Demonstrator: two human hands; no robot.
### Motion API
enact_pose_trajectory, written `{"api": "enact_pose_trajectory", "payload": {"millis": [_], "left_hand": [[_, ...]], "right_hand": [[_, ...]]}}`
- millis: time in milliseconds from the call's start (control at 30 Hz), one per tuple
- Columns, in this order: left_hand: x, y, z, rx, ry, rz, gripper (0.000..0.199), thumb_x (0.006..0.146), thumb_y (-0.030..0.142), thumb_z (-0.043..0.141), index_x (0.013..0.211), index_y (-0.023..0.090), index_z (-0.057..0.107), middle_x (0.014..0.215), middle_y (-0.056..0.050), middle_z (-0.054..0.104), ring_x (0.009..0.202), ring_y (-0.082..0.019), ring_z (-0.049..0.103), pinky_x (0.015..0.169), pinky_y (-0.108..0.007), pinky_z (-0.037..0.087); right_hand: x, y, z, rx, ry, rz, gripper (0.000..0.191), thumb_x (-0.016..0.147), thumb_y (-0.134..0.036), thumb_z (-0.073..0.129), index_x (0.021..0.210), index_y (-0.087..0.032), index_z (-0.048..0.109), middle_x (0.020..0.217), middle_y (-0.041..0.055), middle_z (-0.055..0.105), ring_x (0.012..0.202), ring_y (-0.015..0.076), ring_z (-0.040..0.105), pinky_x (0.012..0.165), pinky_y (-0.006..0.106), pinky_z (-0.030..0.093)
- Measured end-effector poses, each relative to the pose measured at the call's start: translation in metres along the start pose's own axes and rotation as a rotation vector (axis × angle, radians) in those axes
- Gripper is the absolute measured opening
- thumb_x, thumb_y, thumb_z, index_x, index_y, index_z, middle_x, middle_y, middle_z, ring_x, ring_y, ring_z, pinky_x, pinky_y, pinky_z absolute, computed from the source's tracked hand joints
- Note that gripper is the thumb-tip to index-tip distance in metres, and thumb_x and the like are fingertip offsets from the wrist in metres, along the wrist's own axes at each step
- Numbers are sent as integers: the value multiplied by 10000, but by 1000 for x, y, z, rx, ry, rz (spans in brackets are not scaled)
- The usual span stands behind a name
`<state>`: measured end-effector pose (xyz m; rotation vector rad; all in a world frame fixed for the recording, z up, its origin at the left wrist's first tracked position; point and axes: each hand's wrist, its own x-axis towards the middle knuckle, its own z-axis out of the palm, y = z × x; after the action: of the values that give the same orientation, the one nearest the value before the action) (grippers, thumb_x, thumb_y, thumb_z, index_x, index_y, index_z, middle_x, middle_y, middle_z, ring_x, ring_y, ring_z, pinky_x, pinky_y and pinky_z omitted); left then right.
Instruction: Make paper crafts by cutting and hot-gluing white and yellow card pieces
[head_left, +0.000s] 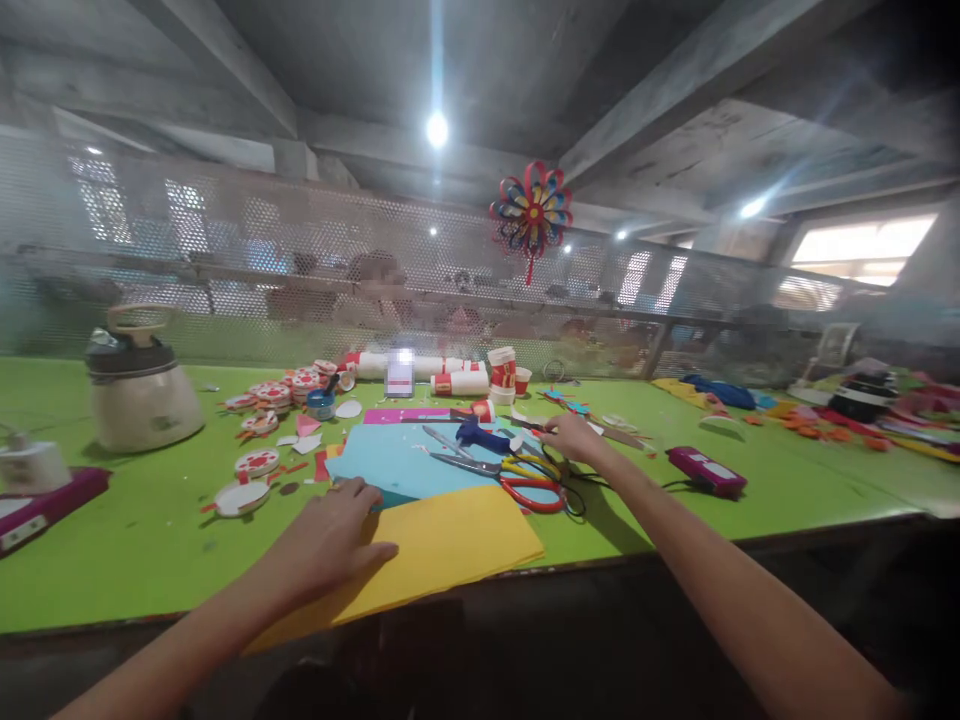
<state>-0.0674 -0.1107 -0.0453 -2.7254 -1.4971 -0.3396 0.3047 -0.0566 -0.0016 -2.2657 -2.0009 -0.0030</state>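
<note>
My left hand (341,525) lies with its fingers stretched over yellow sheets (457,540) at the table's front edge; its fingertips reach the stack of light blue sheets (405,460). On the blue stack rest scissors with red handles (534,492), scissors with yellow handles (531,466) and a dark blue tool (484,436) whose kind I cannot make out. My right hand (574,438) is at the stack's right side, just behind the scissors. Its fingers are curled together near a thin dark-handled tool (529,424); what they grip is hidden.
Paper cups (501,375) lie and stand at the back beside a lit phone (400,372). Round red-and-white pieces (257,462) and a blue jar (321,404) are left. A kettle-like jug (142,395) stands farther left, a purple power strip (706,470) right. A paper pinwheel (532,212) hangs above.
</note>
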Motion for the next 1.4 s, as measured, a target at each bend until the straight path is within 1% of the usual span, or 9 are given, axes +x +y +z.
{"api": "enact_pose_trajectory", "payload": {"millis": [400, 667, 733, 867, 967, 1067, 1200, 1267, 1400], "left_hand": [[13, 0, -4, -154, -160, -65, 364, 704, 443, 551, 952, 179, 586, 914, -93, 643, 813, -269, 585, 641, -313, 389], [6, -5, -21, -211, -162, 80, 212, 741, 396, 539, 700, 194, 492, 643, 37, 492, 617, -140, 461, 538, -237, 289], [3, -5, -28, -218, -146, 128, 226, 751, 406, 547, 708, 192, 489, 639, 40, 490, 610, -134, 456, 538, -232, 291], [-3, -3, -36, -248, -113, 183, 209, 773, 396, 558, 764, 189, 529, 684, 24, 558, 638, -143, 514, 564, -227, 345], [-10, -4, -39, -247, -29, 184, 204, 785, 366, 560, 895, 195, 581, 805, -20, 633, 722, -175, 574, 653, -262, 419], [-24, -12, -43, -243, 297, 181, 354, 800, 357, 557, 1116, 197, 549, 1086, -99, 604, 1003, -239, 555, 868, -363, 427], [-59, -27, -38, -466, 833, -207, 355, 799, 413, 550, 1076, 192, 571, 1135, -99, 580, 1066, -249, 548, 922, -378, 432], [-75, -30, -24, -727, 777, -501, 364, 770, 481, 555, 979, 186, 598, 1019, -82, 634, 896, -244, 627, 776, -358, 508], [-87, -21, 11, -944, 595, -538, 417, 700, 472, 624, 967, 154, 586, 952, -103, 648, 875, -247, 639, 779, -355, 508]], "right_hand": [[16, -32, -3, -69, 35, 43, 274, 902, -294, 535, 1141, -162, 553, 1165, 88, 570, 967, 203, 592, 815, 399, 501], [-80, -101, -21, 81, 57, -557, 300, 881, -401, 512, 1109, -236, 618, 1111, 18, 637, 1028, 160, 546, 890, 232, 377], [-95, -118, -20, 116, 55, -802, 392, 846, -401, 569, 1157, -164, 586, 1130, 92, 604, 1062, 199, 505, 912, 277, 361], [-101, -138, -6, 230, -87, -827, 424, 712, -433, 704, 1009, -142, 621, 931, 93, 621, 860, 218, 526, 731, 290, 387], [-99, -141, 8, 319, -56, -736, 192, 758, -338, 668, 747, -160, 597, 673, 0, 542, 648, 146, 461, 584, 241, 315], [-97, -137, 20, 411, -4, -689, 230, 784, -280, 622, 623, -171, 499, 590, -47, 431, 573, 107, 381, 534, 227, 259], [-92, -124, 28, 557, 9, -591, 326, 776, -314, 578, 550, -187, 381, 556, -63, 333, 540, 95, 319, 501, 225, 232], [-88, -119, 31, 636, -18, -544, 333, 776, -353, 556, 549, -192, 373, 549, -65, 317, 525, 91, 310, 483, 222, 229], [-82, -118, 36, 783, -100, -465, 337, 753, -405, 564, 554, -189, 398, 528, -71, 326, 473, 76, 303, 445, 215, 226]]}}
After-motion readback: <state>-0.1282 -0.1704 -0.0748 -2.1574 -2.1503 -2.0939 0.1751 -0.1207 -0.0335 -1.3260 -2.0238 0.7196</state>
